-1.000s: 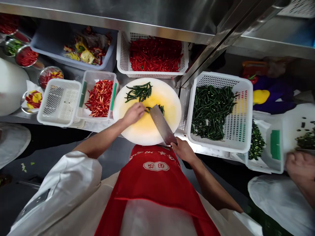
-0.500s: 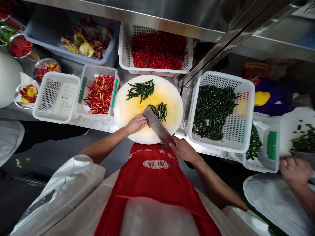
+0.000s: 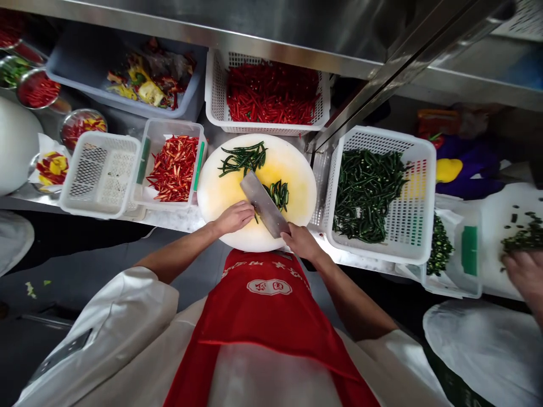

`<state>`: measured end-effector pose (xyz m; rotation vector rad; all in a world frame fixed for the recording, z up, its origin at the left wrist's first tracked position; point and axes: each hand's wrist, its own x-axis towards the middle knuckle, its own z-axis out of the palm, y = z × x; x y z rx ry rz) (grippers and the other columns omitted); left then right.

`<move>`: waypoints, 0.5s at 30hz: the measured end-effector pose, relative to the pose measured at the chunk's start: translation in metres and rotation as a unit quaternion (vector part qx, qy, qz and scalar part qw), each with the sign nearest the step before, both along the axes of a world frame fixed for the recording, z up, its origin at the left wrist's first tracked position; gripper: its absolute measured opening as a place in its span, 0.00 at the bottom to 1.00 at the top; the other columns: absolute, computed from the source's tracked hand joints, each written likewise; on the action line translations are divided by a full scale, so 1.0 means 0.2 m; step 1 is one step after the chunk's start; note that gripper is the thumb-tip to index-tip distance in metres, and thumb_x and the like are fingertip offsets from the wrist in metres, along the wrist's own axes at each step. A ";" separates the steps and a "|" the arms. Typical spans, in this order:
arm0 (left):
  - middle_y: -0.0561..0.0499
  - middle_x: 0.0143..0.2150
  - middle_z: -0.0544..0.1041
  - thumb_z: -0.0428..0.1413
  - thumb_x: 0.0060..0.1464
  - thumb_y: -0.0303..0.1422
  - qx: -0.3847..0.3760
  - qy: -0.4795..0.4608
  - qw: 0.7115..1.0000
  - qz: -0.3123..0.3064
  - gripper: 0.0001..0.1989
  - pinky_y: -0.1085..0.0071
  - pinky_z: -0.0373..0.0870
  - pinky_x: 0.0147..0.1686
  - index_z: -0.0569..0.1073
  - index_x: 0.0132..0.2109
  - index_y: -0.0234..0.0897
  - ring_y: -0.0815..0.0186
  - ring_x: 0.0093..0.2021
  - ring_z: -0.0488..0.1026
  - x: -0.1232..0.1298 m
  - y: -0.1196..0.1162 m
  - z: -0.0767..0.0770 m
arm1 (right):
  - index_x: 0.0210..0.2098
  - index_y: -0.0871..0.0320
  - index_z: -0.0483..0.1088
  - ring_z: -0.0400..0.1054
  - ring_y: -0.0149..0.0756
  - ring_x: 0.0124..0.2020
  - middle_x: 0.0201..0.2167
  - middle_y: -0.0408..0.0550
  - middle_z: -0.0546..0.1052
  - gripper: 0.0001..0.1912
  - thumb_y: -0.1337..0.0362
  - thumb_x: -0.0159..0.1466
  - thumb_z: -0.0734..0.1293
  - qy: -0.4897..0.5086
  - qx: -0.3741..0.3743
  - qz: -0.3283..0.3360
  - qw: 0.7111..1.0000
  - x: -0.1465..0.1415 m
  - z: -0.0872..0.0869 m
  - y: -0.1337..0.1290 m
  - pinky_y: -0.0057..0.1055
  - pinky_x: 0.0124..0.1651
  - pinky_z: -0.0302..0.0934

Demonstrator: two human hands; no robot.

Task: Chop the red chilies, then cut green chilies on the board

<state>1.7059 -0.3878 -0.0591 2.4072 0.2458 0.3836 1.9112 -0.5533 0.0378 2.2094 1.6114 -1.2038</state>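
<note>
On the round white cutting board [image 3: 216,186], my right hand [image 3: 302,242] grips a cleaver [image 3: 263,204] by its handle, the broad blade slanting up and left. Just left of the blade, my left hand [image 3: 236,217] has its fingers curled down on the board. A bit of green chili [image 3: 256,217] pokes out at those fingertips; the rest of it is hidden. Cut green chilies [image 3: 279,195] lie against the blade's right side. A bunch of long green chilies [image 3: 244,157] rests at the far side of the board.
White baskets of red chilies [image 3: 271,93] and green chilies [image 3: 369,195] stand behind and right. Left are a tub of cut red chilies [image 3: 176,169] and a white basket [image 3: 102,175]. A metal shelf [image 3: 254,28] overhangs the counter. A co-worker's hand [image 3: 526,277] is far right.
My right hand and the cleaver have shifted up and left, so the blade's tip reaches toward the long chilies. My left hand stays nearly in place. The co-worker's hand moved right.
</note>
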 end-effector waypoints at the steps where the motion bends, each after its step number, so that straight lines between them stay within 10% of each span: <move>1: 0.45 0.43 0.76 0.47 0.65 0.33 0.003 0.004 1.000 0.030 0.11 0.62 0.70 0.50 0.74 0.41 0.37 0.61 0.46 0.70 -0.01 0.04 0.01 | 0.42 0.61 0.66 0.72 0.42 0.40 0.38 0.55 0.78 0.12 0.60 0.70 0.55 -0.006 0.001 -0.011 1.000 0.02 0.01 -0.03 0.30 0.37 0.51; 7: 0.40 0.44 0.73 0.49 0.59 0.29 0.040 0.112 0.925 0.360 0.11 0.56 0.69 0.50 0.75 0.44 0.34 0.54 0.47 0.70 -0.02 0.39 -0.01 | 0.40 0.59 0.66 0.72 0.41 0.37 0.34 0.53 0.78 0.13 0.59 0.70 0.55 0.013 -0.006 0.019 1.000 0.01 0.11 -0.20 0.31 0.34 0.48; 12: 0.44 0.39 0.75 0.52 0.54 0.25 0.035 0.149 0.922 0.356 0.10 0.62 0.72 0.44 0.77 0.40 0.36 0.58 0.39 0.73 -0.07 0.47 -0.02 | 0.41 0.59 0.67 0.72 0.42 0.38 0.35 0.52 0.78 0.12 0.60 0.70 0.55 0.032 -0.019 0.040 0.999 -0.02 0.10 -0.22 0.31 0.35 0.48; 15: 0.45 0.38 0.76 0.52 0.55 0.26 0.017 0.156 0.955 0.251 0.08 0.64 0.72 0.43 0.77 0.38 0.36 0.59 0.40 0.73 -0.12 0.35 0.01 | 0.42 0.60 0.66 0.71 0.42 0.40 0.37 0.54 0.78 0.13 0.61 0.70 0.54 0.001 -0.009 -0.004 1.000 0.00 0.08 -0.21 0.31 0.36 0.48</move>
